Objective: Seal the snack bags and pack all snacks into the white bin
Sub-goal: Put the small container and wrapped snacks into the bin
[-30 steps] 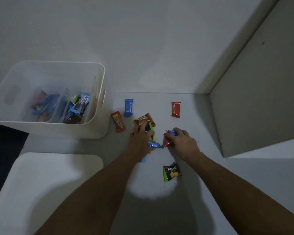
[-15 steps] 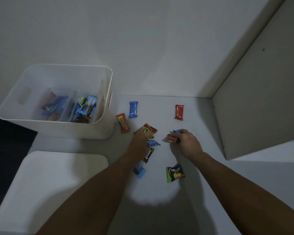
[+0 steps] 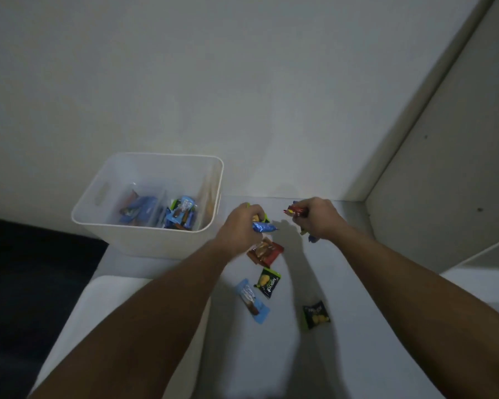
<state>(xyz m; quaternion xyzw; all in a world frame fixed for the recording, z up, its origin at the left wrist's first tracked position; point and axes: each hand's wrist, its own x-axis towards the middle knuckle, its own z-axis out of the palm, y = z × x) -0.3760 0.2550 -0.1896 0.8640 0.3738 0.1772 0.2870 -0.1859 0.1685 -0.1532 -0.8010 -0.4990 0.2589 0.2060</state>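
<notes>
Both hands, low on the tabletop (image 3: 343, 355) a moment ago, are now lifting toward the white bin (image 3: 144, 240), the left hand (image 3: 239, 228) clutching a blue-wrapped snack (image 3: 262, 227) and the right hand (image 3: 317, 218) clutching a red-wrapped snack (image 3: 296, 210), with four packets still lying unpacked.

White bin (image 3: 104, 226) is sitting open-topped at the desk's left, already holding a pile of mostly blue snack packs (image 3: 182, 216). Left of the hands, four packs are lying flat on the desk: brown-red pack (image 3: 265, 251), black-green pack (image 3: 268, 283), light blue pack (image 3: 252, 301), another black-green pack (image 3: 316, 314) further right. Blue wrapper (image 3: 264, 226) and red wrapper (image 3: 296, 211) are sticking out of the hands.
</notes>
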